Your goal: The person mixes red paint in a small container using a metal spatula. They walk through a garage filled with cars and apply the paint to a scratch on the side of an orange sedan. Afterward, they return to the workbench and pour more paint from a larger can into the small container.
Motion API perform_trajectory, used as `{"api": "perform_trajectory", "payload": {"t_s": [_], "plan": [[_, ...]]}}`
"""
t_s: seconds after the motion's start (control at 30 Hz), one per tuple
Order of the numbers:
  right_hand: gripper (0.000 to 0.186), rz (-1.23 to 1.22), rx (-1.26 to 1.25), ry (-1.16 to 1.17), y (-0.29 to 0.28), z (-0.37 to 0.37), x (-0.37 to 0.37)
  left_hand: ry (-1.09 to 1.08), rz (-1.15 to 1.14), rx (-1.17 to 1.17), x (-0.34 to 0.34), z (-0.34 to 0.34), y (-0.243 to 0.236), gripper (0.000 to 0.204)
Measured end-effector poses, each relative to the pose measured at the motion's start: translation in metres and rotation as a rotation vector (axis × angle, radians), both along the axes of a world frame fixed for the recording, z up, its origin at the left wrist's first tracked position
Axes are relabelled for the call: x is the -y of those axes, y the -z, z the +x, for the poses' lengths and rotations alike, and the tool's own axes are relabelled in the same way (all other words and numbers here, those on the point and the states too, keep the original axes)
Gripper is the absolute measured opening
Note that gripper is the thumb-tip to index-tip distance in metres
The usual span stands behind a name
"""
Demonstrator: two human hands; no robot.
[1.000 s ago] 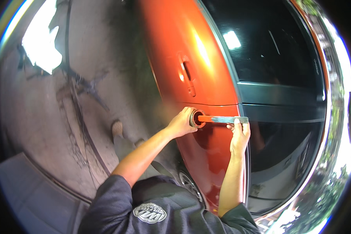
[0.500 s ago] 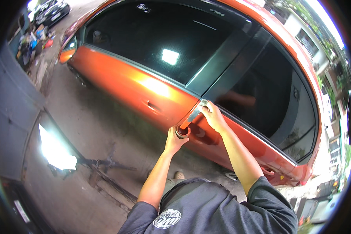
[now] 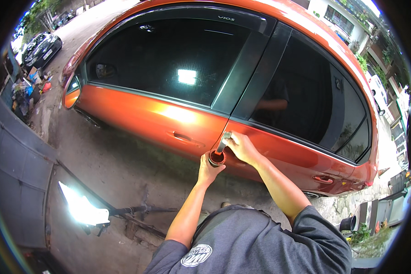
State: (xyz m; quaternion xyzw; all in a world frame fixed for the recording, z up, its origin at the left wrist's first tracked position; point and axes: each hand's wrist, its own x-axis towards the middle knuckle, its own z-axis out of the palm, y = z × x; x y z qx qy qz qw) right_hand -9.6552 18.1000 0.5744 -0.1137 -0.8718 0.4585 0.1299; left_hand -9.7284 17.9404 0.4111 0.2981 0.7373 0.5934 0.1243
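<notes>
My left hand (image 3: 207, 173) is wrapped around a small round can (image 3: 211, 160) with its mouth upward and dark reddish liquid inside. In my right hand (image 3: 243, 149), pinched near the top, is a flat metal stirring stick (image 3: 221, 146). Its lower part is coated orange and dips into the can, so the tip is hidden. Both hands are in front of an orange car (image 3: 137, 102), close to the seam between its front and rear doors.
At the lower left a bright work lamp (image 3: 83, 208) stands on a dark stand (image 3: 144, 210). A grey metal panel (image 3: 18, 169) rises along the left side. Beyond the orange car's mirror lie a heap of litter (image 3: 29, 93) and a parked black car (image 3: 41, 49).
The stirring stick has gone down deeper into the can, with my right hand lower and nearer to it. My left hand still holds the can. The whole view has shifted.
</notes>
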Motion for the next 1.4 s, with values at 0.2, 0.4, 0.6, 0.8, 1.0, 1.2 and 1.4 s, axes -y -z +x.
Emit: {"api": "perform_trajectory", "payload": {"t_s": [0.2, 0.4, 0.6, 0.8, 1.0, 1.2, 1.4], "plan": [[0.020, 0.173, -0.030, 0.087, 0.016, 0.004, 0.028, -0.164, 0.012, -0.136, 0.005, 0.014, -0.009, 0.069], [0.016, -0.555, -0.012, 0.460, 0.069, -0.002, 0.016, -0.316, -0.027, -0.355, -0.004, 0.019, -0.003, 0.073], [0.017, -0.478, -0.065, 0.348, 0.053, -0.014, -0.016, -0.115, -0.031, 0.022, 0.006, 0.001, -0.011, 0.074], [0.016, -0.354, -0.102, 0.261, 0.031, -0.031, -0.040, -0.100, -0.050, 0.096, -0.001, -0.012, -0.007, 0.074], [0.019, -0.316, -0.079, 0.232, 0.018, -0.039, -0.044, -0.092, -0.030, 0.141, -0.002, -0.022, -0.013, 0.076], [0.019, -0.309, -0.077, 0.196, 0.018, -0.038, -0.048, -0.067, -0.016, 0.174, -0.003, -0.025, -0.014, 0.081], [0.019, -0.309, -0.078, 0.172, 0.024, -0.035, -0.054, -0.039, -0.037, 0.208, -0.004, -0.026, -0.012, 0.082]]}}
